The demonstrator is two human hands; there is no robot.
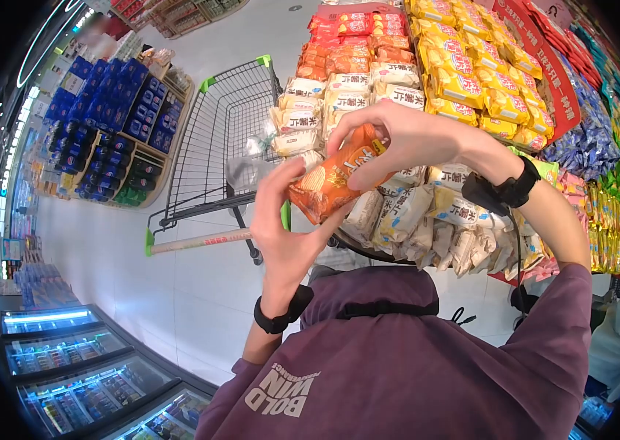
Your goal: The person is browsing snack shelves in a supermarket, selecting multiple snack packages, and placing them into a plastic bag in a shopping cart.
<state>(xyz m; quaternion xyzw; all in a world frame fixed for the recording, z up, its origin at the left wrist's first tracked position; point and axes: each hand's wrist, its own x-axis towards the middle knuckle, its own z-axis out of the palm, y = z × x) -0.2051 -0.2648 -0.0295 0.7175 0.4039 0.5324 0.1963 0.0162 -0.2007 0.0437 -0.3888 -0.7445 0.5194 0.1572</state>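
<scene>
An orange bag of chips (330, 182) is held up in front of me between both hands, tilted, with its printed face toward me. My left hand (281, 224) closes on its lower left end, fingers curled over the side. From above, my right hand (391, 139) grips the upper right end, with the thumb across the front. Behind and below the bag, white bags of chips (402, 213) lie heaped on the display. Orange bags (325, 59) of a similar colour are stacked farther back.
A wire shopping cart (214, 132) with green corners stands left of the display. Yellow snack bags (464, 81) are piled at the back right. Stacked drinks (104, 132) stand on the far left, above glass-topped freezers (68, 345) at the lower left.
</scene>
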